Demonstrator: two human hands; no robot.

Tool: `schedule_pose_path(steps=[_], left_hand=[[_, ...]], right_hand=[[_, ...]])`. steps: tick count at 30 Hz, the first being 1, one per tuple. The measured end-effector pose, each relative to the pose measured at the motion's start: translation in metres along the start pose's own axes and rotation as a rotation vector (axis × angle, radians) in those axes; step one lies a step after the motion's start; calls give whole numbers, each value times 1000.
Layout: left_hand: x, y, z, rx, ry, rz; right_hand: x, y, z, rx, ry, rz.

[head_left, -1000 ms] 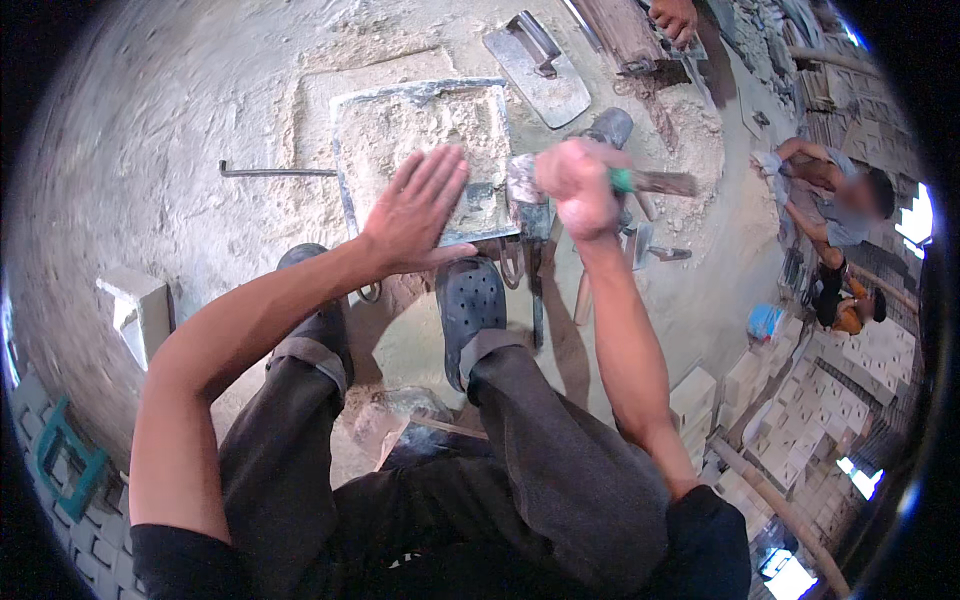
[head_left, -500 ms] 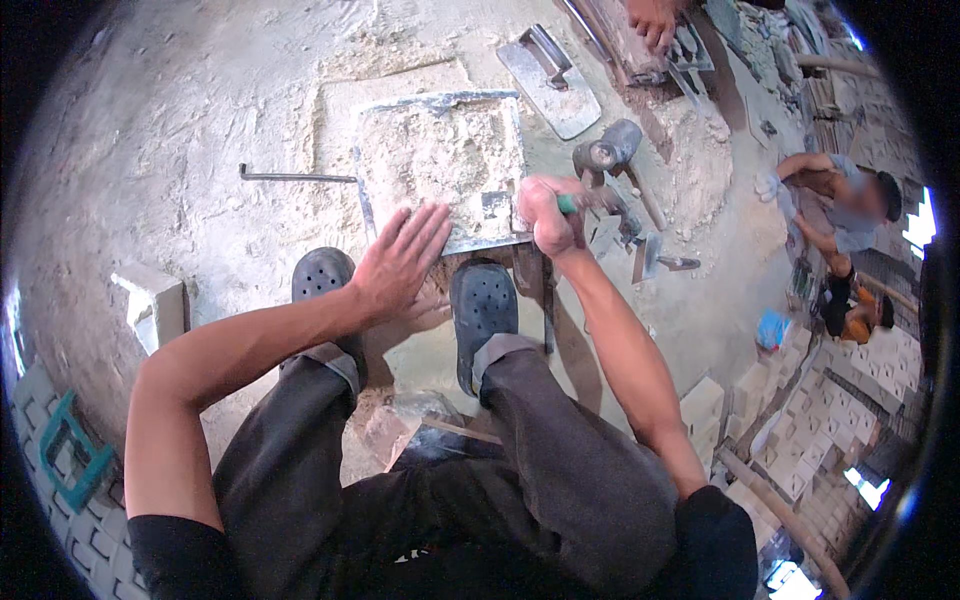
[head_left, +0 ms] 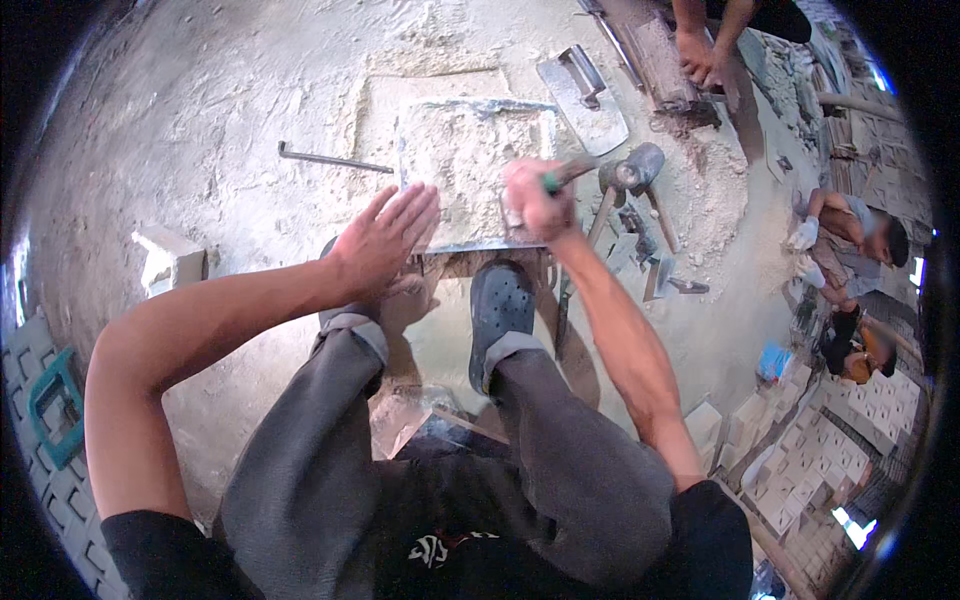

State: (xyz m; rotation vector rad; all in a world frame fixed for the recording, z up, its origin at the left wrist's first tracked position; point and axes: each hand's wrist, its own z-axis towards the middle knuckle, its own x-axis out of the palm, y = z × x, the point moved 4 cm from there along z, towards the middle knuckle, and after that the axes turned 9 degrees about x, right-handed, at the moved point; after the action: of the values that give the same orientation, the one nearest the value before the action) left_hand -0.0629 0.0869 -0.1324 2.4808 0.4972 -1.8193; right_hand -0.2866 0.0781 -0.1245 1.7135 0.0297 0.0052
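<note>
A square frame [head_left: 478, 246] with a whitish rim lies on the ground before my feet, filled with crumbly pale powder [head_left: 465, 150]. My right hand [head_left: 540, 205] is closed round a small trowel-like tool [head_left: 574, 172] with a green part, over the frame's near right corner. Motion blurs the hand, and it mostly covers the tool's working end. At the frame's near left side my left hand [head_left: 385, 240] is flat with its fingers stretched out, holding nothing.
A dark bent rod [head_left: 335, 161] lies to the left. Right of the frame are a plastering float [head_left: 590, 108], a mallet [head_left: 643, 166] and several small tools. A co-worker's hands [head_left: 703, 58] work at the top right. A pale block [head_left: 168, 258] stands left.
My right hand has shifted inward over the powder, and the tool has tilted. My left hand stays flat near the frame's edge. My view has shifted, and both of the co-worker's hands now show.
</note>
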Motion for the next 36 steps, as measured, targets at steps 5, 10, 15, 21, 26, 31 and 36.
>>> schedule_pose_path(steps=[5,10,15,21,26,31,36], left_hand=[[1,12,-7,-240,-69,-54],[16,-25,15,-316,-62,-143],[32,-45,13,-420,-282,-307],[30,-10,9,-582,-390,-325],[27,2,18,-582,-414,-291],[25,6,31,-499,-475,-206],[20,11,46,-475,-390,-234]], right_hand=[[-5,54,0,-68,102,261],[6,-20,9,84,-33,10],[26,20,24,71,96,127],[60,63,40,-64,92,277],[65,-1,57,11,51,0],[49,12,66,-24,-84,181],[40,37,62,15,-72,363]])
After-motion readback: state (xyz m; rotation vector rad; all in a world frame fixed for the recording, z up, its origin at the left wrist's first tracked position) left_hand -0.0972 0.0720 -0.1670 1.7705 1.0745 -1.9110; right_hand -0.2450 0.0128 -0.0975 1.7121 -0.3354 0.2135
